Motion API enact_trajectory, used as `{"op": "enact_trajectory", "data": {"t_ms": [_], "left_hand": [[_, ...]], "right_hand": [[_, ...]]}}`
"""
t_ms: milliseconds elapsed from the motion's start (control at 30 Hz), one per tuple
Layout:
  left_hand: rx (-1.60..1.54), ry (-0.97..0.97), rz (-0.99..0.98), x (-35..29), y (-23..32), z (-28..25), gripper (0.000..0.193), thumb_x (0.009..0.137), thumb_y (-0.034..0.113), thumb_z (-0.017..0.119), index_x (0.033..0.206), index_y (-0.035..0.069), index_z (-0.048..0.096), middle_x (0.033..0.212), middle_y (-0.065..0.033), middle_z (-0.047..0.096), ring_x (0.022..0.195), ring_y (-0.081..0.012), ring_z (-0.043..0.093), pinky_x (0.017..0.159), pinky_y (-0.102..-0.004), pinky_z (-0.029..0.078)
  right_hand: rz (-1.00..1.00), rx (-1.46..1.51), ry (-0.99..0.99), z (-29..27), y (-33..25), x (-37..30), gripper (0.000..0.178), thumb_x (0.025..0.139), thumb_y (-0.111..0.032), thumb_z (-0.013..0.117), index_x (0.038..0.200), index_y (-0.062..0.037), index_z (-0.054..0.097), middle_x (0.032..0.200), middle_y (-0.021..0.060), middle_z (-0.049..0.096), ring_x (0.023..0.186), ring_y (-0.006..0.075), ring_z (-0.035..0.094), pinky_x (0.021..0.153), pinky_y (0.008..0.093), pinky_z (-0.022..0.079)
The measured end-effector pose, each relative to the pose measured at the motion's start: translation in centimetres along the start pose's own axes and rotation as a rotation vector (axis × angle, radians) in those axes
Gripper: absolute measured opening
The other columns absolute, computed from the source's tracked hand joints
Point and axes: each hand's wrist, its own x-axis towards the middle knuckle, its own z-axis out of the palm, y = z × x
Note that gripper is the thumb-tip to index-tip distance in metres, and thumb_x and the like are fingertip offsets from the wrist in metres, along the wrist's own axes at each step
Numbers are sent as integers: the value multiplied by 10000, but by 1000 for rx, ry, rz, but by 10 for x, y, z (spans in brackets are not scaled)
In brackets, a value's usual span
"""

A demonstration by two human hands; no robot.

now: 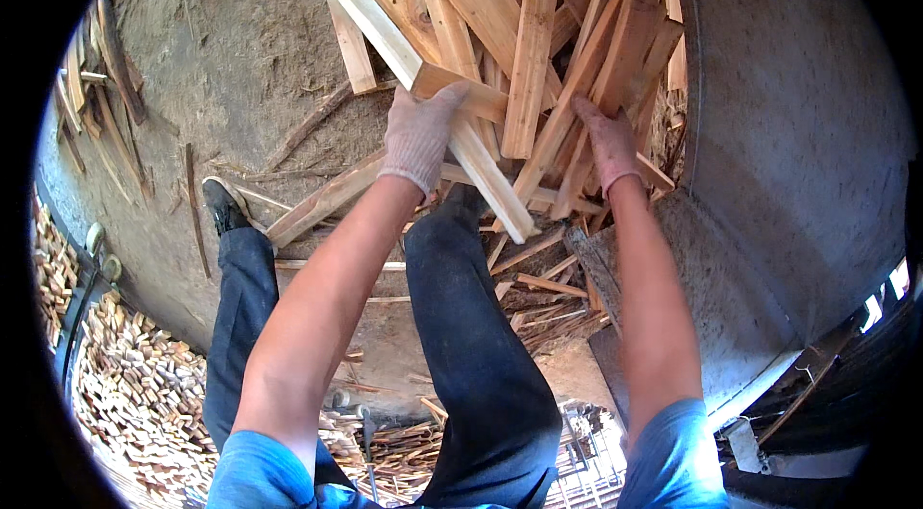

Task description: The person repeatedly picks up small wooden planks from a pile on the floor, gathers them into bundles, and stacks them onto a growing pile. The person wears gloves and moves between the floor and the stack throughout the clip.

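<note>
My left hand (421, 136), in a pale knit glove, is closed on a wood strip (495, 180) whose lower end points toward my knee. Its fingers also lie against the end of a pale-edged board (370, 24) running up to the left. To the right, my right hand (610, 142), gloved as well, grips a bundle of reddish-brown wood strips (627, 48) tilted up and away; its fingertips are partly hidden behind them. Between and beyond both hands rises a loose heap of sawn wood pieces (532, 38), lying at many angles.
A curved grey metal wall (788, 153) stands close on the right. Wood scraps (553, 302) litter the dirt floor (260, 38) around my feet. Dark sticks (115, 57) lie at far left. Below left is a large pile of short wood pieces (144, 394).
</note>
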Motion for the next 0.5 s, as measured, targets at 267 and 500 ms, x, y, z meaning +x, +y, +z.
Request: {"op": "enact_trajectory", "data": {"t_ms": [267,500], "left_hand": [[234,35,272,12,62,-42,622,887,477,728,1222,-43,666,1025,-128,705,879,-191,668,802,-334,544],[345,199,272,67,36,-71,898,872,641,702,1396,-61,502,1199,-241,683,1080,-309,677,920,-395,524]], "right_hand": [[-458,-233,59,15,-114,-7,802,741,-565,836,1200,69,663,1120,239,736,1122,354,704,951,423,534],[-445,-284,79,-7,-96,91,1137,789,-762,686,1516,69,415,1505,270,501,1348,391,541,1112,420,438]]}}
